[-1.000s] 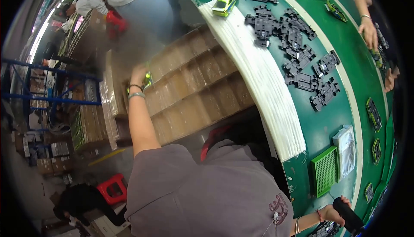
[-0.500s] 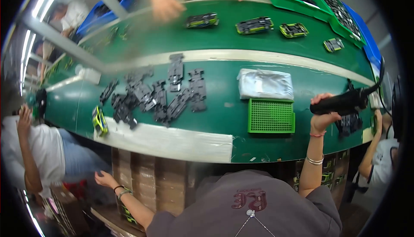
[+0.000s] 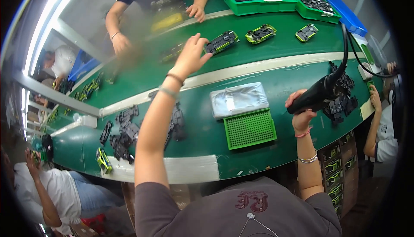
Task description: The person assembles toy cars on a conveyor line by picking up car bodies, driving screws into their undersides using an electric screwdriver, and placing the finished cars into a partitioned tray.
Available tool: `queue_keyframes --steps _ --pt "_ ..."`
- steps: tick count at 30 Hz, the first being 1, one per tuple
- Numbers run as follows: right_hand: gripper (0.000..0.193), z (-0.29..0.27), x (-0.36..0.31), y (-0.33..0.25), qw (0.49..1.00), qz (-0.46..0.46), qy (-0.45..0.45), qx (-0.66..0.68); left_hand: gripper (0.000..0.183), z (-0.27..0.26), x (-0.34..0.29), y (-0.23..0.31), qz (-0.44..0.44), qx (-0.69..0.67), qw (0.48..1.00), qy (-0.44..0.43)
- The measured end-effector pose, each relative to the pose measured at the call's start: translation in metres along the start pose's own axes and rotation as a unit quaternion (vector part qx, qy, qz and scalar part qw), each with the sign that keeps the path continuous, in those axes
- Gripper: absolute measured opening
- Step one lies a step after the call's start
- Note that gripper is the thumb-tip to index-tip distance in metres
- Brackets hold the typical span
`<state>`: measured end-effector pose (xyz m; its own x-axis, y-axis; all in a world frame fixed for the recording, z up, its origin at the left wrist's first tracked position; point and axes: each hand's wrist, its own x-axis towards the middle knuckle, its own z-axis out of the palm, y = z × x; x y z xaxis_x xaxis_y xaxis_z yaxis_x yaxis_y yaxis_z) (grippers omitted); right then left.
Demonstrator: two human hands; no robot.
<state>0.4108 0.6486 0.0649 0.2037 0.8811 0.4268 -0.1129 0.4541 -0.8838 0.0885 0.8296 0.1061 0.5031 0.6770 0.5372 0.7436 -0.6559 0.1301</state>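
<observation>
My left hand reaches across to the far strip of the bench, thumb and fingers around the left end of an upside-down toy car with a black underside and yellow-green edges. The car still rests on the green surface. In my right hand is a black power screwdriver, held slanting, its cable running up to the right; its tip is hidden. Below it lie black toy car chassis parts. More black chassis are piled at the left, partly behind my left forearm.
Two more upturned toy cars lie beyond a white divider strip. A silvery packet touches a green perforated tray. Green bins hold parts at the back. A co-worker's hands are across the bench.
My left hand has come up from beside the bench to the toy car on the far strip. My view has turned. The screwdriver stays in my right hand, now more tilted.
</observation>
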Motion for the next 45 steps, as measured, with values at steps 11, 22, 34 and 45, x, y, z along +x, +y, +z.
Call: queue_keyframes --steps 11,22,34,45 --pt "0.088 -0.006 0.005 0.002 0.999 0.025 0.018 0.039 0.040 0.024 0.018 0.030 -0.091 -0.161 0.978 -0.096" --pt "0.090 -0.001 0.007 -0.001 0.998 0.015 0.051 0.040 0.048 -0.029 -0.081 0.138 -0.013 -0.181 0.979 -0.098" --pt "0.105 0.083 -0.006 -0.053 0.977 0.036 -0.061 0.202 0.048 -0.007 -0.083 0.117 0.013 -0.261 0.963 -0.069" --pt "0.102 0.114 -0.024 -0.019 0.989 0.071 -0.076 0.109 0.046 -0.007 -0.086 0.119 0.006 -0.261 0.963 -0.063"
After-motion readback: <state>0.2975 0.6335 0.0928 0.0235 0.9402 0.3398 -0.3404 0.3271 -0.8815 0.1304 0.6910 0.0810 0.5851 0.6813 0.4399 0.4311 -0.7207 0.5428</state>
